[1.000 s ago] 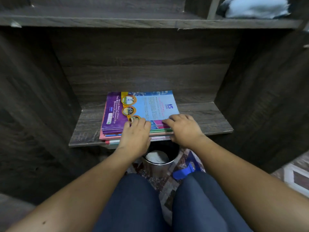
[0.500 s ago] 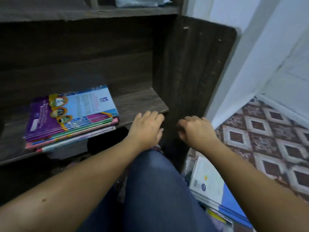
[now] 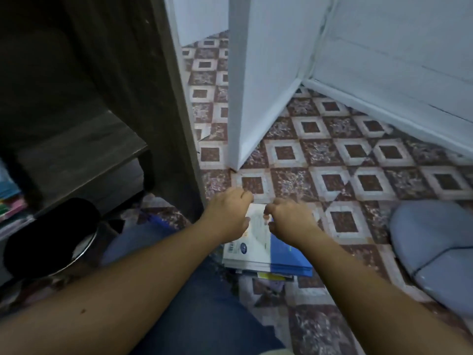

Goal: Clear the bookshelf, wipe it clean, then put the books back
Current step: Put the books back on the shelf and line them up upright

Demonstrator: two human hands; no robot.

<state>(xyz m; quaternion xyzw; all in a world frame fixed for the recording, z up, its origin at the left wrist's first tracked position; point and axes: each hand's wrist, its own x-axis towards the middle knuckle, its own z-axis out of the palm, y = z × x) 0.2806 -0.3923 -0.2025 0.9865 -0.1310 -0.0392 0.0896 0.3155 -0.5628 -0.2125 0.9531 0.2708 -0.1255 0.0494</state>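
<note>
Blue and white covers top the pile of books (image 3: pixel 258 249), which lies on the patterned floor (image 3: pixel 358 155) just to the right of the bookshelf (image 3: pixel 163 98) and close to the person's knee. Both hands are over the far end of that pile. The left hand (image 3: pixel 226 217) is at its far left corner and the right hand (image 3: pixel 290 221) at its far right corner, with a strip of white cover showing between them. Their fingers are curled downward toward the top cover, but the blur is heavy. I cannot tell whether either hand has closed on the book or only hovers at its edge. At the far left of my view a few coloured books on the shelf (image 3: pixel 10 198) lie flat, and the wooden board (image 3: pixel 76 149) beside them is bare. From that, and from empty hands going to a floor pile, I judge this to be the putting-back step, with the next batch about to be fetched. The next move calls for thumbs on top and fingers slid under a few books. They then need a level lift so the glossy covers do not slip apart, and a swing left round the side panel onto the bare board. A black-lined bin (image 3: pixel 48 234) stands below the shelf, so I would keep the load above its rim. A grey-blue cushion (image 3: pixel 435 252) lies well apart on the right.
</note>
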